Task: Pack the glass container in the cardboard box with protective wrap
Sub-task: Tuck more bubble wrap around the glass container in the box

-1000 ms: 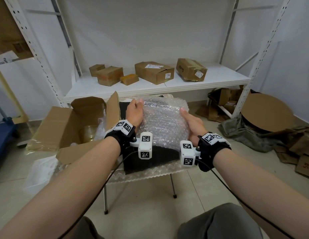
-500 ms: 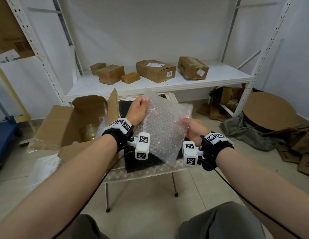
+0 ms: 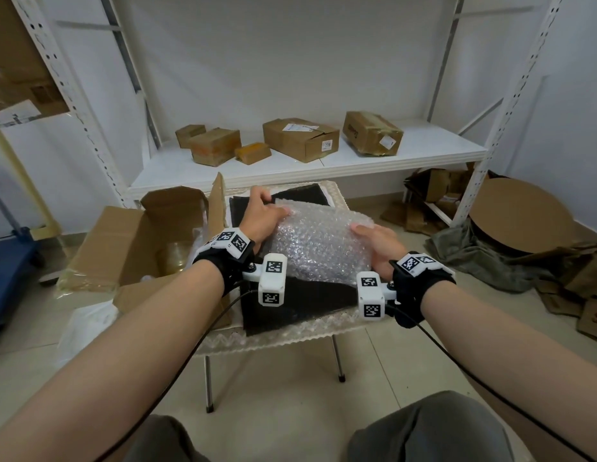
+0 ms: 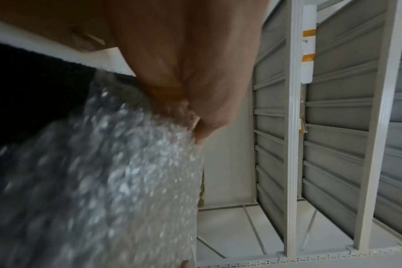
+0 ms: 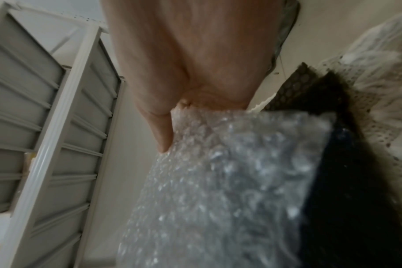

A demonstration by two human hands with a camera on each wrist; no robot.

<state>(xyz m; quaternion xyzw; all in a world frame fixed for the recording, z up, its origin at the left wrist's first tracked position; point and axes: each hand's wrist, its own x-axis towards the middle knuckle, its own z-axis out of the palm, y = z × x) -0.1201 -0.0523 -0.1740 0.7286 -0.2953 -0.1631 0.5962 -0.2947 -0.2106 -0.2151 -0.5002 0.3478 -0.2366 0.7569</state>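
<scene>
**Mia:** The glass container (image 3: 174,261) is already down inside the cardboard box (image 3: 123,248). See it? It looks like a see-through, yellowish jar near the bottom, close to the box's right wall.

**Ben:** I see it. Is it wrapped up?

**Mia:** I can't tell. There is some white, crinkly stuff beside it in the box, but the jar itself looks bare from here.

**Ben:** What is the person holding?

**Mia:** A sheet of bubble wrap (image 3: 319,248). The left hand (image 3: 260,216) pinches its far left corner, and in the wrist view the thumb and fingers are squeezed on the edge. The right hand (image 3: 379,243) pinches the right edge the same way. The hands are apart, with the sheet stretched between them.

**Ben:** Where is the sheet?

**Mia:** Over the middle of the small table (image 3: 290,335), above a black mat (image 3: 300,298) that lies on a lacy white cloth. The box sits at the table's left edge with its flaps open, just beside the left hand.

**Ben:** So how much is done?

**Mia:** I think about half. The jar is in the box. The bubble wrap is not in yet, and the flaps are still open.

**Ben:** What is left?

**Mia:** My guess is that the sheet goes over or around the jar, and then the box gets closed.

**Ben:** And behind all that?

**Mia:** A white shelf (image 3: 424,155) with a few brown boxes (image 3: 300,143) on it.
</scene>
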